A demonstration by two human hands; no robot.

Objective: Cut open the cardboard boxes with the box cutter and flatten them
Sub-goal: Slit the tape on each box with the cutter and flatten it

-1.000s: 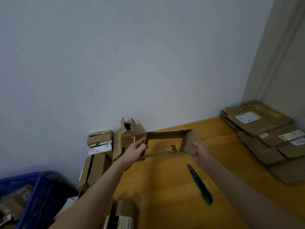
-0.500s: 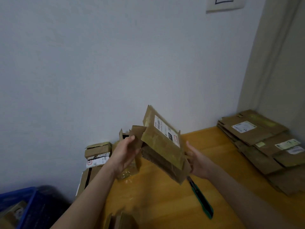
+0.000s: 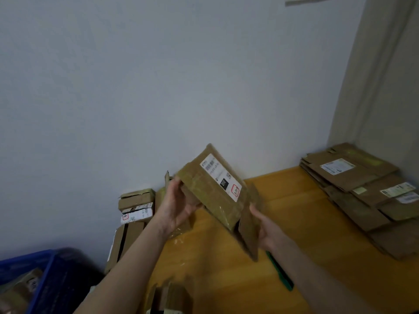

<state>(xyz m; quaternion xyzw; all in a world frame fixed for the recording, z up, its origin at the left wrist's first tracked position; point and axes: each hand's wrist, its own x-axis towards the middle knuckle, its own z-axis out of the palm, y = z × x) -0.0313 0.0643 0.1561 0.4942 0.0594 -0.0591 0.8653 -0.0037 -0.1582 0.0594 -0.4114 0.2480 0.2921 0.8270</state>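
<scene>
I hold a small brown cardboard box (image 3: 210, 193), taped and bearing a white shipping label, tilted in the air above the wooden table (image 3: 294, 214). My left hand (image 3: 179, 205) grips its left end, fingers curled round the edge. My right hand (image 3: 265, 227) holds its lower right end, where a loose flap hangs down. The green box cutter (image 3: 281, 276) lies on the table just below my right forearm, partly hidden by it.
A stack of flattened cardboard (image 3: 367, 191) fills the table's right side. Several unopened small boxes (image 3: 136, 207) are piled against the wall at left. A blue crate (image 3: 43, 279) with boxes sits at lower left. Another box (image 3: 172, 298) is at the near edge.
The box was an open frame held low between my hands; I have lifted it and turned it so its labelled side faces up, tilted, and the view has tipped slightly upward.
</scene>
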